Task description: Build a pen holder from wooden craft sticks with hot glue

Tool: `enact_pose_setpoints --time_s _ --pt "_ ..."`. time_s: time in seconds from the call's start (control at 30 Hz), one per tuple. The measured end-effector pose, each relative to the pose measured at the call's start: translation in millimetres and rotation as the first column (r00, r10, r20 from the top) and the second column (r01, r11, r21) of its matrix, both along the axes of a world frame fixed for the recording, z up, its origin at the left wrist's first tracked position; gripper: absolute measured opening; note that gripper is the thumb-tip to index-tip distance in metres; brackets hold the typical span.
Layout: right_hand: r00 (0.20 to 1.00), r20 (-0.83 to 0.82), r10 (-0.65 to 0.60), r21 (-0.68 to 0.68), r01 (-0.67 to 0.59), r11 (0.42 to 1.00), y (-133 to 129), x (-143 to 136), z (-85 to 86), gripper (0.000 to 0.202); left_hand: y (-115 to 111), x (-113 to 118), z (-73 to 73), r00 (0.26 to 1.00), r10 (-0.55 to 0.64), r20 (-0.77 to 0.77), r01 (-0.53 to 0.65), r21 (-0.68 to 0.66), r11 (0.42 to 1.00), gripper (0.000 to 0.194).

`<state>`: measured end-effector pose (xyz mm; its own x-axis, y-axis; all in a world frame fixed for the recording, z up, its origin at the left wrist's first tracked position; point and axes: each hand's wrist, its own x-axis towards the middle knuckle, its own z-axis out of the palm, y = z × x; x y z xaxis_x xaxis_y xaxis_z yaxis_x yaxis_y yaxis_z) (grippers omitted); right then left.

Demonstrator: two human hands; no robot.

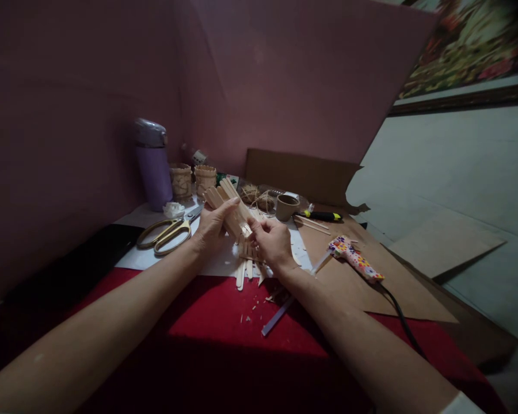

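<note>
Left hand (213, 224) clasps the stick piece (237, 218) up above the white paper (222, 259), right hand (274, 241) pinching its near edge! Many sticks look joined already; several loose sticks (240, 273) lie below, apparently unused.

The one view looked from the wearer's head, forward and down across the counter (190, 313), close enough that the left forearm (112, 322) and right forearm (354, 336) ran in large from the lower corners; the left hand (212, 225) and right hand (273, 241) sat small, near mid-frame.
</note>
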<state>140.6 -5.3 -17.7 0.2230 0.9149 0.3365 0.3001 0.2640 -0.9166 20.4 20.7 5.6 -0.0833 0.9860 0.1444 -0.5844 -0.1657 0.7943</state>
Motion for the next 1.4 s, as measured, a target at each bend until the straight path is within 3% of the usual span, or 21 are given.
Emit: enact_pose_setpoints --time_s 0.07,0.13,0.27,0.4,0.8,1.1,1.4 --pt "0.969 -0.22 0.113 -0.101 -0.138 0.985 0.2 0.0 1.5 0.042 0.2 0.3 -0.8 1.0 0.002 -0.003 -0.002 -0.008 1.0 0.038" --pt "0.886 -0.428 0.178 -0.15 -0.264 0.953 -0.5 -0.2 2.8 0.041 0.3 0.4 -1.6 1.0 -0.01 -0.007 0.01 -0.023 1.0 0.039" --pt "0.756 -0.615 0.224 -0.156 -0.396 0.905 -0.4 -0.8 2.5 0.039 0.8 0.0 -2.5 0.999 -0.031 -0.022 0.029 -0.06 0.998 0.042" --pt "0.735 -0.615 0.285 -0.127 -0.449 0.884 1.7 -1.1 0.3 0.043 2.7 -0.9 -3.7 0.999 -0.045 -0.021 0.044 -0.047 0.998 0.047" --pt "0.845 -0.421 0.33 -0.047 -0.383 0.922 1.1 0.7 -2.6 0.042 1.3 -1.4 -0.4 0.993 -0.117 -0.012 0.117 -0.034 0.993 0.041" --pt "0.808 -0.484 0.336 -0.068 -0.418 0.906 0.3 0.6 -2.1 0.047 3.2 -0.6 0.9 0.997 -0.071 -0.021 0.07 -0.059 0.996 0.029" --pt "0.77 -0.536 0.347 -0.065 -0.448 0.892 2.6 0.0 -5.2 0.056 4.1 -1.6 -1.8 0.992 -0.124 -0.019 0.124 -0.031 0.992 0.027"
